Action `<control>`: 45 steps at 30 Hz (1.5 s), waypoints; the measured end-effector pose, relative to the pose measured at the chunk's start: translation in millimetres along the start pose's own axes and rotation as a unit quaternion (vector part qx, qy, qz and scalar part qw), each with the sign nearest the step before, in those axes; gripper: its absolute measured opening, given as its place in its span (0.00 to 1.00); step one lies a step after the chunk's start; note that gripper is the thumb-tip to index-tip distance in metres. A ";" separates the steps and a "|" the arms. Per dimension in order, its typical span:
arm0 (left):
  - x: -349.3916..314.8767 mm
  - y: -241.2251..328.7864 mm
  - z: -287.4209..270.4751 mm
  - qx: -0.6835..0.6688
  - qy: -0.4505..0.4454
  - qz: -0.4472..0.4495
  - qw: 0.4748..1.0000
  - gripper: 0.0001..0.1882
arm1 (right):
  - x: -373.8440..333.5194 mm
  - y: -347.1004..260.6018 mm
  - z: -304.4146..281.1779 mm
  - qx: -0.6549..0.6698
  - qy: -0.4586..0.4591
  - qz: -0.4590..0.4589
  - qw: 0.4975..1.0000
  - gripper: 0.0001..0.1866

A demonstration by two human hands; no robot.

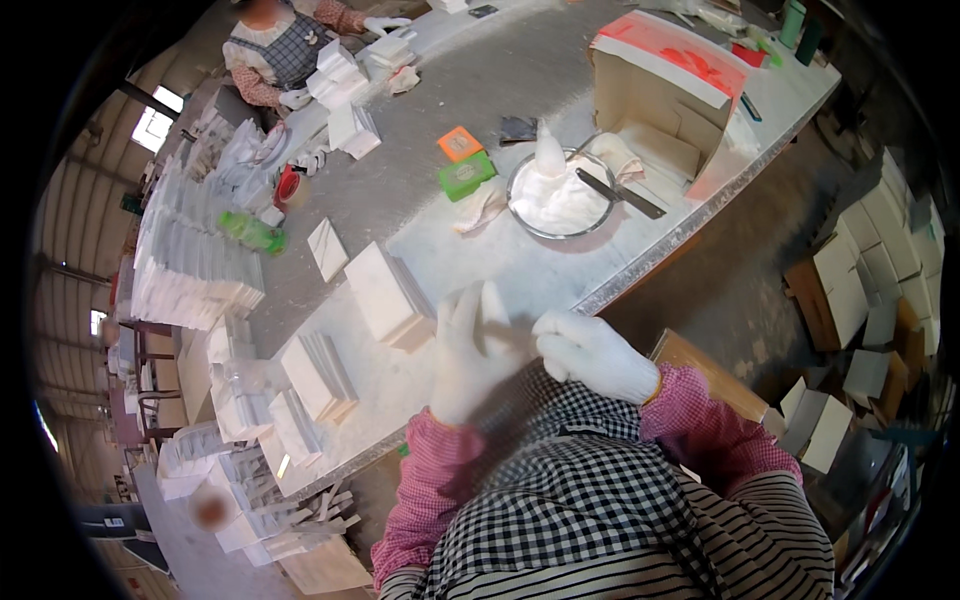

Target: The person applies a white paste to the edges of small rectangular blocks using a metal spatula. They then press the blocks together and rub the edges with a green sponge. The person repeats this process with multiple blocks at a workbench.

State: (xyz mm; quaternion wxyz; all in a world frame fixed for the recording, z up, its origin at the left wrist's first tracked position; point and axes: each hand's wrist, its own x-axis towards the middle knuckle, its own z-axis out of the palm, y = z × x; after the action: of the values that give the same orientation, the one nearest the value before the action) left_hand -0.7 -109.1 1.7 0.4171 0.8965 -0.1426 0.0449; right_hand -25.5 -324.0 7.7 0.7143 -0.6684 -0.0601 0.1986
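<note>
Both my hands wear white knit gloves and hover in front of my checked apron at the table's near edge. My left hand (466, 352) has its fingers raised and a little apart, with no held thing visible. It is nearest to a stack of white marble-like tiles (388, 297). A short gap to its right, my right hand (597, 355) is closed, its fingers curled inward; what they hold, if anything, is hidden. Beyond the hands stands a steel bowl (562, 234) of white powder or paste, with a dark-bladed knife (622, 194) across its rim.
More tile stacks (318, 377) line the near left edge; one loose tile (327, 249) lies beyond. Green (466, 176) and orange (460, 144) boxes sit left of the bowl. An open cardboard box (655, 100) stands behind it. A co-worker (280, 50) stands across the table.
</note>
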 end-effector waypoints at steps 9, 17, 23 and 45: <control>-3.9 11.5 -6.7 -0.433 0.043 -0.353 0.828 0.24 | 33.4 16.9 -11.7 0.036 0.137 -0.019 0.990 0.15; -8.0 19.2 3.2 -0.511 0.021 -0.373 0.774 0.25 | 42.8 -5.7 7.6 0.004 0.116 -0.077 0.990 0.13; -6.9 28.3 3.5 -0.546 -0.006 -0.332 0.769 0.26 | 50.1 -3.0 13.8 0.024 0.101 -0.084 0.991 0.14; -3.0 6.5 4.7 -0.570 0.044 -0.408 0.712 0.24 | 21.0 11.9 23.3 -0.033 0.028 -0.056 0.998 0.12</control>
State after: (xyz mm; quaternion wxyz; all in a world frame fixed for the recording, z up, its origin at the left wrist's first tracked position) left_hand -5.6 -116.0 2.9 0.8324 0.4570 0.2567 -0.1799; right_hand -16.9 -294.4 -5.4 0.7036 -0.6921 -0.0841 0.1377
